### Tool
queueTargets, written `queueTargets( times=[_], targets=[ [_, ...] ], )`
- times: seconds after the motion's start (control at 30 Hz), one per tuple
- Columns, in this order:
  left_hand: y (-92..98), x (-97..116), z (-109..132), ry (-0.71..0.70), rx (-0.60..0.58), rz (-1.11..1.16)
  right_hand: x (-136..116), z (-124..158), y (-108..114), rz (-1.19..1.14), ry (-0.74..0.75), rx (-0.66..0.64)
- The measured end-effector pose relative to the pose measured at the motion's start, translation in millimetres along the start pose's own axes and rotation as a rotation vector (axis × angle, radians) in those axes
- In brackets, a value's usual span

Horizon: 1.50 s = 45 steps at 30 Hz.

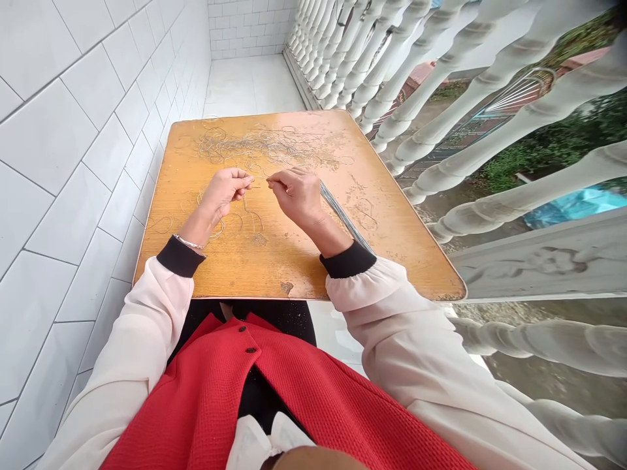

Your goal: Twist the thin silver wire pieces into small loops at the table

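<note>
Both the left hand point(224, 194) and right hand point(297, 197) pinch thin wire point(258, 185) above the wooden tabletop point(304, 274).

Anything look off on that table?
Yes. The wooden tabletop is worn, its finish flaked in patches, with a bare patch at the front edge. Thin loops of wire lie tangled and scattered across it, unlike the straight bundled strands beside the right hand.
</note>
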<state>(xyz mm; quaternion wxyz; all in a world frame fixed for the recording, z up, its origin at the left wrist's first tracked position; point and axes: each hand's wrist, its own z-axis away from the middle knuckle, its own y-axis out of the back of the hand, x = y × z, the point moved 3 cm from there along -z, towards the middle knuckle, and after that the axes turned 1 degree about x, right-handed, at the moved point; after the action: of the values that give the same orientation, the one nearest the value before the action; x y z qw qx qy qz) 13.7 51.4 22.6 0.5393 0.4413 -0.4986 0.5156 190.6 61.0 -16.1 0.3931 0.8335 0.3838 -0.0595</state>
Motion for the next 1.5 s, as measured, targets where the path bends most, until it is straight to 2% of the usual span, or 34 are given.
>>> queueTargets(
  times=[0.3, 0.43, 0.73, 0.87, 1.2, 1.4, 1.5],
  targets=[
    [-4.2, -7.9, -2.0, -0.031, -0.111, 0.02, 1.8, 3.1, 1.0, -0.005, -0.066, 0.065],
    [-5.8, -9.0, -1.7, -0.045, -0.106, 0.032, 1.4, 4.6, -0.9, -0.016, -0.107, 0.059],
    [-14.5, -16.3, 1.2, -0.074, -0.054, 0.078, 3.1, 10.0, -2.0, -0.044, -0.182, 0.141],
    [-13.7, -18.5, 1.3, -0.072, -0.049, 0.058, 5.1, 7.3, -2.5, 0.012, -0.18, 0.075],
    [-12.6, -15.3, 3.1, -0.103, -0.04, -0.066, -1.1, 3.3, 1.6, 0.127, 0.003, -0.078],
    [-14.8, -20.5, -2.8, -0.133, -0.015, -0.122, -1.0, 5.1, -1.0, 0.254, 0.051, -0.116],
    [-13.9, -21.0, -4.0, -0.139, -0.007, -0.127, -1.6, 4.4, -0.4, 0.235, 0.06, -0.118]
  ],
)
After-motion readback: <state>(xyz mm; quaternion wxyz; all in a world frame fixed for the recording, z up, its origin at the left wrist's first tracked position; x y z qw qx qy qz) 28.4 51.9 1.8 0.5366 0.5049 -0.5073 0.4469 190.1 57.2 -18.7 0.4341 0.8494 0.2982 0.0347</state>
